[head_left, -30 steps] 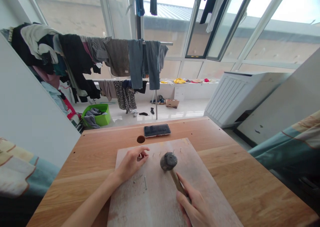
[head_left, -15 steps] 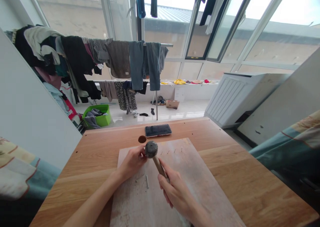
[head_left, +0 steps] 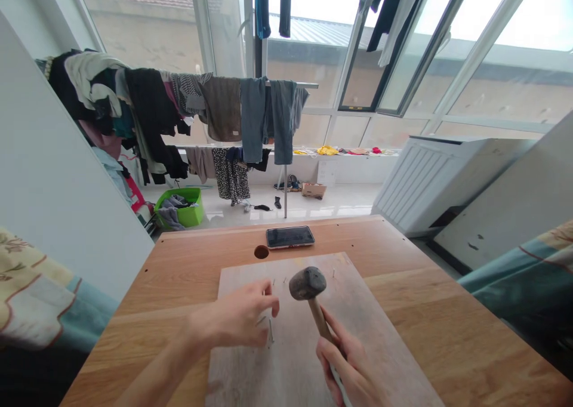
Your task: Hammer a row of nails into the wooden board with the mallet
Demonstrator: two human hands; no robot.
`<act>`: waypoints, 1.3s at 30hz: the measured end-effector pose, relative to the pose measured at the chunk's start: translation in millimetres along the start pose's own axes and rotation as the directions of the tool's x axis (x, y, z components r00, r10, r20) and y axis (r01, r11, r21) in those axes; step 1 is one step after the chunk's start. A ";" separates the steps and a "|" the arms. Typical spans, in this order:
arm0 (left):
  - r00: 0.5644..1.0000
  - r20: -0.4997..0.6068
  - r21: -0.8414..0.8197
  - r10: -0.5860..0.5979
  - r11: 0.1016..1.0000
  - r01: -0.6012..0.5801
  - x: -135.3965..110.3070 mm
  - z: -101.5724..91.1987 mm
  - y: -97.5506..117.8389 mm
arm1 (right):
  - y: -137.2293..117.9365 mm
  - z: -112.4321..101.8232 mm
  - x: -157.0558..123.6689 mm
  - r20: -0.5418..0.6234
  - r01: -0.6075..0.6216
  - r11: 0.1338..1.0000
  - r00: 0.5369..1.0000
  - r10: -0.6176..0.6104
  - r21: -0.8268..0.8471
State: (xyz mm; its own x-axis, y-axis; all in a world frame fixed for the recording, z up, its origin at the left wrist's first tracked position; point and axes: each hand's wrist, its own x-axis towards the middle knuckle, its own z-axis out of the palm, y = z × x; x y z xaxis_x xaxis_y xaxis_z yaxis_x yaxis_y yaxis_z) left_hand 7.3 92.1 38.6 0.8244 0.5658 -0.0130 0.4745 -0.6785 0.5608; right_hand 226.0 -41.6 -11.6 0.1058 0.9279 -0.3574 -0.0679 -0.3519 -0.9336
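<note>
Hammer and nails on a board. The right hand (head_left: 347, 359) is closed round the handle of the hammer (head_left: 308, 283), whose head sits above the board (head_left: 286, 371). The left hand (head_left: 239, 314) is loosely curled over the board's left side, beside a loose nail (head_left: 271, 330); whether it grips anything cannot be told. Standing nails (head_left: 333, 273) rise from the far part. The board lies on the bench (head_left: 403, 293). The step appears to be fetching a nail; the next move calls for a fingertip pinch, hammer clear.
</note>
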 end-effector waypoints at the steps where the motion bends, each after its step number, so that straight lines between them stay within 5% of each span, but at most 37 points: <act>1: 1.000 0.017 0.069 0.010 0.998 -0.012 -2.0 2.1 8.2 | 4.2 -2.9 0.0 -0.006 -0.008 1.000 1.000 0.008 0.004; 5: 0.996 -0.013 0.281 0.085 0.957 -0.078 1.4 21.8 25.0 | 18.2 -9.9 5.5 0.030 0.034 0.999 0.999 -0.035 0.040; 10: 0.991 -0.017 0.275 0.134 0.953 -0.124 7.7 21.3 17.3 | 25.4 -14.0 10.4 0.026 0.032 0.998 0.999 -0.033 0.057; 13: 0.982 -0.173 0.068 0.076 0.996 -0.065 9.9 10.0 -0.9 | 23.6 -15.0 10.2 0.057 0.036 0.998 0.998 -0.039 0.044; 16: 0.885 -0.449 -0.266 -0.119 0.964 -0.006 14.2 9.5 -26.7 | 18.4 -14.8 8.6 0.083 0.044 0.999 0.996 -0.046 0.020; 18: 0.816 -0.527 -0.386 -0.237 0.922 0.018 16.8 16.0 -41.9 | 14.7 -13.9 7.0 0.086 0.049 0.999 0.995 -0.050 0.008; 20: 0.794 -0.543 -0.406 -0.273 0.913 0.037 17.3 23.8 -51.4 | 12.4 -12.4 5.9 0.083 0.048 0.999 0.995 -0.047 -0.003; 27: 0.804 -0.574 -0.231 -0.156 0.973 0.024 10.6 31.9 -50.7 | 18.6 -4.7 8.6 -0.013 0.034 0.999 0.999 -0.033 0.026; 39: 0.825 -0.541 -0.257 -0.162 0.966 0.021 11.8 34.2 -53.5 | 6.8 -4.9 4.9 0.030 0.036 0.999 0.999 -0.037 0.018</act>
State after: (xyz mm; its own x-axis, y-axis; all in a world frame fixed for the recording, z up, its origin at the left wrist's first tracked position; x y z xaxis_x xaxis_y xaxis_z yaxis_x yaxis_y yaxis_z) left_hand 2.2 119.1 -19.8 0.4368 0.8302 0.3465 0.3962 -0.5233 0.7544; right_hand 230.9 -40.0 -19.8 0.0787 0.9434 -0.3222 -0.0814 -0.3160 -0.9452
